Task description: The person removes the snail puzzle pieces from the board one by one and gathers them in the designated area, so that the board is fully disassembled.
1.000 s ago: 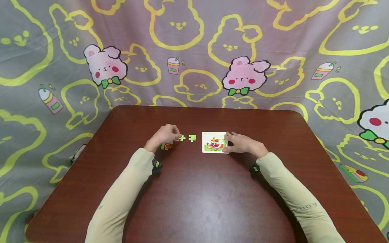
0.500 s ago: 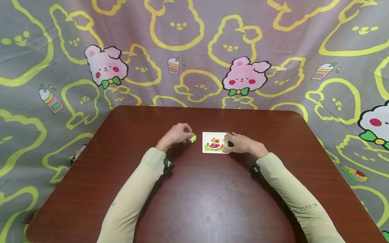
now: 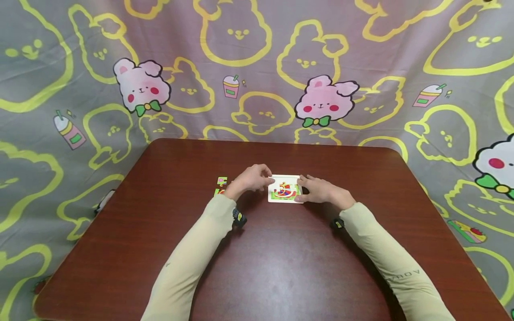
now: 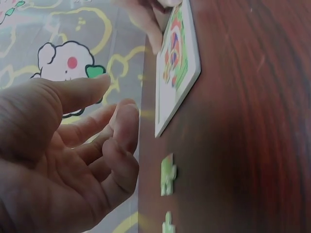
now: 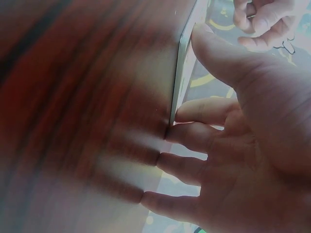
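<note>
A small white-framed jigsaw board (image 3: 281, 201) with a partly filled red, blue and green picture lies flat on the table. My left hand (image 3: 255, 177) hovers at its upper left side, thumb and forefinger apart with nothing visible between them. In the left wrist view, a green jigsaw piece (image 4: 166, 177) and part of another green piece (image 4: 168, 225) lie on the table beside the board. My right hand (image 3: 317, 189) rests at the board's right edge. Its thumb and forefinger touch the frame, and the other fingers reach down to the table in the right wrist view.
Further left on the brown table (image 3: 281, 267) lie a green-and-pink jigsaw piece (image 3: 222, 181) and a red-and-green one (image 3: 218, 192), partly behind my left wrist. A cartoon-printed curtain (image 3: 257, 67) hangs behind the table and along its sides.
My left hand has moved right, from above the loose pieces to the board's left side, uncovering pieces at far left. My right hand has stayed at the board.
</note>
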Action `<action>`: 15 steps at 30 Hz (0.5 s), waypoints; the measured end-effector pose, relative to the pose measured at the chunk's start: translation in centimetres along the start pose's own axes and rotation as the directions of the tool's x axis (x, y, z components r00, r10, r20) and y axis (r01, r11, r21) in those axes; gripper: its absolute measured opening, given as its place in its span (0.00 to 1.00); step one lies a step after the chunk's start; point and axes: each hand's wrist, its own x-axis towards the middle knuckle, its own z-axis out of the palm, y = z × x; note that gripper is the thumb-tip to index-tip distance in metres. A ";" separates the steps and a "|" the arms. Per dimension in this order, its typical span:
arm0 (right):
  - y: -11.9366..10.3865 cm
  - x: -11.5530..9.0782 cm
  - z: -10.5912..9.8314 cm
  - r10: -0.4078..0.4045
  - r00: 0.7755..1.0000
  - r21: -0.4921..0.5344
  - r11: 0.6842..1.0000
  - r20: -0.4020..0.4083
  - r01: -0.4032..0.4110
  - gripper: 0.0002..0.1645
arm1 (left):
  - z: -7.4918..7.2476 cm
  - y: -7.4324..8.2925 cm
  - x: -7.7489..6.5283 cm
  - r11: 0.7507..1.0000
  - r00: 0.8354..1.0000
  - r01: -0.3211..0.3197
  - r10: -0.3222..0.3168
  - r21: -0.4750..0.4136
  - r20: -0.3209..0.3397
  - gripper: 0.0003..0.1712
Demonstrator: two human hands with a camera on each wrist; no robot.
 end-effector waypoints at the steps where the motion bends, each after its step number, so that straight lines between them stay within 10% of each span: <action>1: 0.0 0.0 0.0 0.002 1.000 0.001 1.000 0.000 -0.002 0.47 | 0.2 0.1 0.1 1.000 1.000 -0.005 0.005 0.008 0.001 0.16; 15: 0.1 0.0 0.1 -0.026 1.000 0.013 1.000 -0.015 0.026 0.45 | 3.9 1.6 2.0 0.996 0.999 0.034 -0.038 0.078 0.040 0.26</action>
